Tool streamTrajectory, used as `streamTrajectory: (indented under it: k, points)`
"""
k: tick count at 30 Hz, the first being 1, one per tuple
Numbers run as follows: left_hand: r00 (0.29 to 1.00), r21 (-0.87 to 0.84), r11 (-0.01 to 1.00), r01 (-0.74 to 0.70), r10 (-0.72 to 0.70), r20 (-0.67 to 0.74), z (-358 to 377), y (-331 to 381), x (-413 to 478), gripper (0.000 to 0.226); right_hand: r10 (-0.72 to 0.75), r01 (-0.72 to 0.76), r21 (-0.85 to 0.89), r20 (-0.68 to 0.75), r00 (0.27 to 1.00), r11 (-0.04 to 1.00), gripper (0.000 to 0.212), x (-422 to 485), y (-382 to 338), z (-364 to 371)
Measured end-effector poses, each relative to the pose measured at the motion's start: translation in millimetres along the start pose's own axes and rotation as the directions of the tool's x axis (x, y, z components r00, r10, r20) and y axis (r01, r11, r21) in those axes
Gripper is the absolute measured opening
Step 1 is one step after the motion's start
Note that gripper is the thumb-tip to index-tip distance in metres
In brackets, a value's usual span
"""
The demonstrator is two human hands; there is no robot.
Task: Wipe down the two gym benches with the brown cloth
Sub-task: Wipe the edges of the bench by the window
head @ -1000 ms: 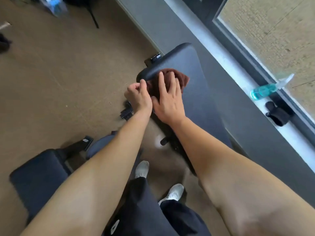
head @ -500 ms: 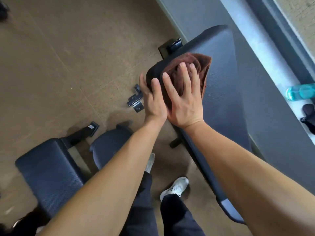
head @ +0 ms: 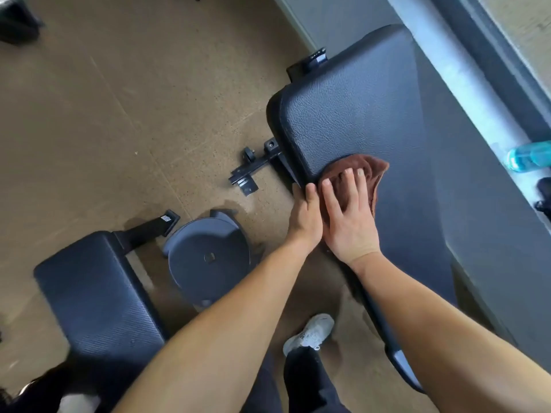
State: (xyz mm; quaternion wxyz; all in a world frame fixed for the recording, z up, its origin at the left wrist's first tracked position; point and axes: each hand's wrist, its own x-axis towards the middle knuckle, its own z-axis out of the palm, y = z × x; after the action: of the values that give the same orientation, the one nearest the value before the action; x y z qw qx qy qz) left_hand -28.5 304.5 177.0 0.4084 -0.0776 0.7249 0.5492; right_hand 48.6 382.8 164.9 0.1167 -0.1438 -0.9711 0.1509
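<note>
- Dragged brown cloth (head: 362, 174) back from the far corner of the right bench (head: 357, 102); now bunched on the pad by its left edge.
- Pressing it flat with right hand (head: 348, 225), fingers straight and spread.
- Left hand (head: 305, 219) touching the right, lying along the pad's edge; perhaps clasping it, but cannot tell from this angle.
- Second bench (head: 95, 293) lower left, well apart.
- Blue bottle (head: 527, 156) on the sill.
</note>
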Motion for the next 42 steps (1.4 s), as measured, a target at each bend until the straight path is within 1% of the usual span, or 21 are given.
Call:
streamTrajectory:
  k: [2,5,6,8,10,11,15,18,21,23,24,25,27,29,30,31,34,36,37,40,42]
  points:
    - [0.999,-0.086,0.996,-0.03,0.029,-0.015,0,11,-6,0.07,-0.043,0.043,-0.007,0.009,0.999,0.999,0.051,5,-2,-8]
    - [0.982,-0.201,0.977,-0.068,0.03,-0.185,-19,61,-1,0.06,-0.136,0.134,-0.046,-0.041,0.99,0.99,0.057,59,-12,-24]
    - [0.975,-0.236,0.967,-0.098,0.046,-0.219,-27,77,1,0.059,-0.161,0.157,-0.066,-0.062,0.985,0.985,0.06,79,-17,-27]
    - [0.968,-0.292,0.94,-0.174,0.108,-0.228,-38,96,5,0.057,-0.182,0.176,-0.071,-0.089,0.979,0.982,0.063,106,-25,-30]
    - [0.966,-0.228,0.951,-0.21,0.166,-0.198,-35,95,6,0.054,-0.189,0.183,-0.056,-0.132,0.973,0.981,0.057,110,-26,-26]
    - [0.966,-0.193,0.959,-0.206,0.168,-0.198,-29,87,7,0.053,-0.19,0.184,-0.051,-0.151,0.97,0.982,0.054,104,-23,-23]
    - [0.975,-0.211,0.967,-0.14,0.097,-0.199,-2,37,2,0.051,-0.193,0.189,-0.04,-0.18,0.965,0.981,0.049,56,-2,-3]
    - [0.972,-0.177,0.973,-0.149,0.111,-0.209,19,-10,3,0.049,-0.177,0.174,-0.033,-0.203,0.963,0.984,0.046,15,14,12]
    - [0.984,-0.152,0.987,-0.058,0.032,-0.174,36,-59,-1,0.052,-0.171,0.161,-0.075,-0.146,0.974,0.984,0.053,-34,33,29]
    - [0.997,-0.072,0.997,-0.008,0.003,-0.076,45,-83,-17,0.054,-0.127,0.117,-0.095,-0.107,0.986,0.989,0.059,-64,38,31]
    - [0.999,-0.072,0.997,0.012,-0.015,-0.046,48,-86,-24,0.056,-0.115,0.106,-0.095,-0.096,0.989,0.99,0.061,-75,37,26]
    - [0.999,-0.083,0.996,0.024,-0.027,-0.035,49,-84,-30,0.06,-0.134,0.124,-0.101,-0.097,0.986,0.987,0.061,-81,34,20]
    - [0.997,-0.127,0.992,0.011,-0.02,-0.071,44,-68,-36,0.079,-0.237,0.224,-0.124,-0.097,0.967,0.967,0.057,-70,28,6]
    - [0.992,-0.156,0.987,-0.046,0.026,-0.127,33,-42,-35,0.093,-0.236,0.227,-0.115,-0.07,0.969,0.967,0.056,-37,20,-4]
    - [0.988,-0.183,0.981,-0.071,0.044,-0.146,28,-29,-35,0.089,-0.218,0.21,-0.11,-0.058,0.974,0.971,0.056,-18,16,-6]
    - [0.984,-0.189,0.977,-0.097,0.065,-0.168,24,-20,-32,0.079,-0.209,0.203,-0.109,-0.051,0.976,0.973,0.053,-2,13,-6]
    - [0.985,-0.123,0.989,-0.085,0.066,-0.157,22,-21,-24,0.056,-0.213,0.2,-0.115,-0.117,0.97,0.973,0.048,8,12,0]
    - [0.989,-0.081,0.992,-0.098,0.088,-0.12,31,-43,-27,0.048,-0.225,0.212,-0.097,-0.162,0.961,0.973,0.048,-16,23,12]
    - [0.992,-0.055,0.994,-0.095,0.09,-0.085,37,-58,-31,0.046,-0.236,0.223,-0.093,-0.159,0.959,0.97,0.05,-34,30,19]
    - [0.999,0.057,0.998,-0.04,0.039,0.014,57,-108,-54,0.043,-0.216,0.207,-0.091,-0.101,0.971,0.974,0.057,-99,56,35]
    - [0.994,0.145,0.989,-0.035,0.019,0.107,67,-135,-69,0.043,-0.205,0.199,-0.116,-0.041,0.978,0.973,0.065,-141,71,37]
